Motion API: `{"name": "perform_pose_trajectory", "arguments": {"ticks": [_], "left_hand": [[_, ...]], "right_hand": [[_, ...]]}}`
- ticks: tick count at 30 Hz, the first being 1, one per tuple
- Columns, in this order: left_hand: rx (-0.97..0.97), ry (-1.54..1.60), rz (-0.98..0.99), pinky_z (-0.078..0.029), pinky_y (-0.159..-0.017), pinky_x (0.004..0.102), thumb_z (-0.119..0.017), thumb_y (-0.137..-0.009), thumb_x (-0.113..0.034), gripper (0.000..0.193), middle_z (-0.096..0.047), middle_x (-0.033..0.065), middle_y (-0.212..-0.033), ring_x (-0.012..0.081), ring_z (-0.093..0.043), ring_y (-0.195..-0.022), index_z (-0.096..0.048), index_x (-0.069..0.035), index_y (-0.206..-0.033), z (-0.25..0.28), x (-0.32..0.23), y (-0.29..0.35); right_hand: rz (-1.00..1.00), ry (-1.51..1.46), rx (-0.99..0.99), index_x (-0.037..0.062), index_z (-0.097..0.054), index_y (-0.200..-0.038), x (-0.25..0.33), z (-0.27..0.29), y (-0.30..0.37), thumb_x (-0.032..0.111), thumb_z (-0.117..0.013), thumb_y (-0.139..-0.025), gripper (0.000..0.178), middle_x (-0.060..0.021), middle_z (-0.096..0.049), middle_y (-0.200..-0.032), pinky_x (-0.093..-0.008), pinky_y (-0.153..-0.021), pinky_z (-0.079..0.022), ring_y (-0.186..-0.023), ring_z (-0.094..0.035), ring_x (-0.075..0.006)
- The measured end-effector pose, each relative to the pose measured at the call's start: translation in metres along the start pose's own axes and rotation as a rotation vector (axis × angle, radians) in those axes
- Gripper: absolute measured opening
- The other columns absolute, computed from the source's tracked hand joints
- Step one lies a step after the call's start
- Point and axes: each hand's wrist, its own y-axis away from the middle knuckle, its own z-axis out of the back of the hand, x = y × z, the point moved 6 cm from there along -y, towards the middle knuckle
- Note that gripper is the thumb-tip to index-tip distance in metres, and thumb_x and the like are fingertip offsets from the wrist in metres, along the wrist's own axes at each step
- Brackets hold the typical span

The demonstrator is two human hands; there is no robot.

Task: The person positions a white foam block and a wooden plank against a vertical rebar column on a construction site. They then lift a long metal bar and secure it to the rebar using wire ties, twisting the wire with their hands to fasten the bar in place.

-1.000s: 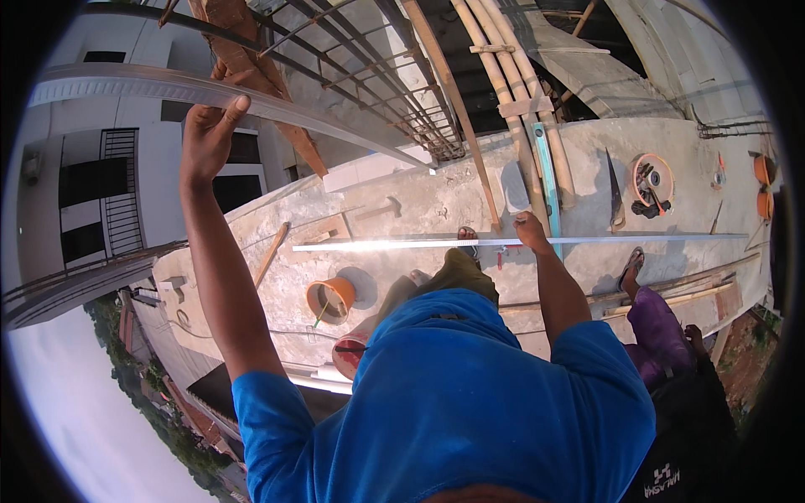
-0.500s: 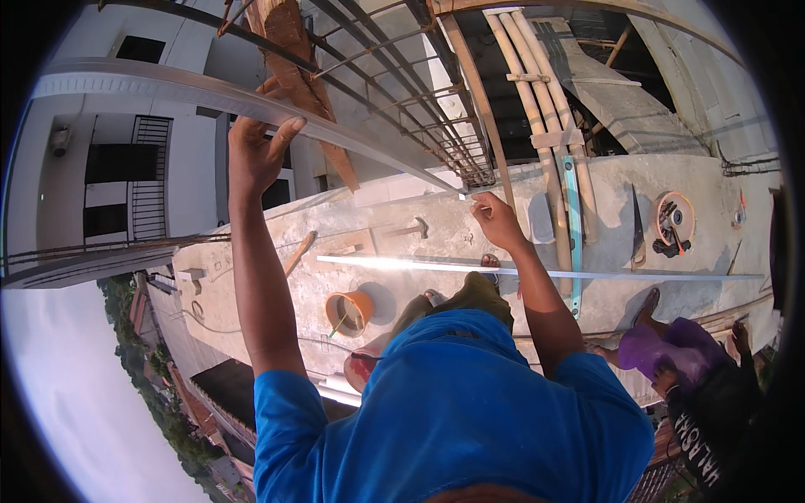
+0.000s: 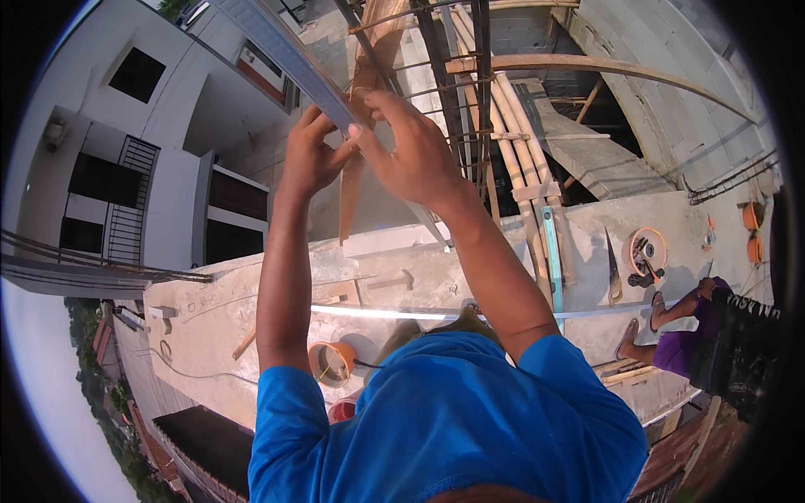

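Observation:
A long silvery metal bar (image 3: 306, 69) slants from the top of the view down toward the slab, its middle hidden behind my hands. My left hand (image 3: 314, 158) is closed on its left side, thumb and fingers bent against it. My right hand (image 3: 412, 152) grips it from the right, thumb on the near edge and fingers curved past it. The bar's lower end (image 3: 432, 228) shows beyond my right forearm, near a pale block edge. Just behind the hands stands a rough wooden board (image 3: 381, 38) beside a rusty rebar cage (image 3: 436, 50).
On the concrete slab (image 3: 402, 260) lie a hammer (image 3: 394, 281), a blue level (image 3: 552, 251), a handsaw (image 3: 613, 272) and another long metal bar (image 3: 369, 313). An orange bucket (image 3: 333, 362) stands near my legs. Bamboo poles (image 3: 516, 159) cross a gap. A co-worker (image 3: 704, 335) is at the right.
My right hand has moved up and left from beside the bar's lower end onto the bar, next to my left hand. The bar now slopes more steeply. The co-worker has shifted.

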Motion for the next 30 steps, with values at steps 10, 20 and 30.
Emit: {"name": "perform_pose_trajectory", "arguments": {"ticks": [10, 20, 30], "left_hand": [[0.009, 0.207, -0.004, -0.054, -0.100, 0.0450, -0.089, -0.082, -0.030, 0.042, -0.060, 0.0171, -0.141, 0.0367, -0.063, -0.126, -0.078, -0.016, -0.120, 0.004, -0.015, 0.002], [0.021, 0.361, -0.066, -0.053, -0.103, 0.0433, -0.088, -0.082, -0.029, 0.037, -0.059, 0.0151, -0.143, 0.0307, -0.060, -0.131, -0.080, -0.014, -0.115, -0.006, 0.009, 0.005], [0.191, 0.967, -0.121, -0.056, -0.098, 0.0373, -0.080, -0.093, -0.015, 0.029, -0.077, 0.0062, -0.112, 0.0148, -0.070, -0.106, -0.075, -0.007, -0.120, -0.041, 0.023, -0.001]], "right_hand": [[-0.396, -0.607, 0.036, -0.0051, -0.067, -0.121, -0.019, -0.041, -0.014, 0.031, -0.045, -0.109, 0.045, -0.0081, -0.072, -0.099, -0.0288, -0.077, -0.053, -0.087, -0.067, -0.0153], [-0.459, -0.563, -0.415, -0.0034, -0.076, -0.109, -0.024, -0.052, 0.004, 0.014, -0.058, -0.102, 0.026, -0.0081, -0.074, -0.095, -0.0270, -0.073, -0.054, -0.083, -0.066, -0.0108], [-0.245, -0.138, -0.414, 0.0000, -0.066, -0.120, -0.028, -0.006, 0.011, -0.001, -0.062, -0.098, 0.023, -0.0105, -0.069, -0.094, -0.0247, -0.070, -0.055, -0.083, -0.068, -0.0138]]}}
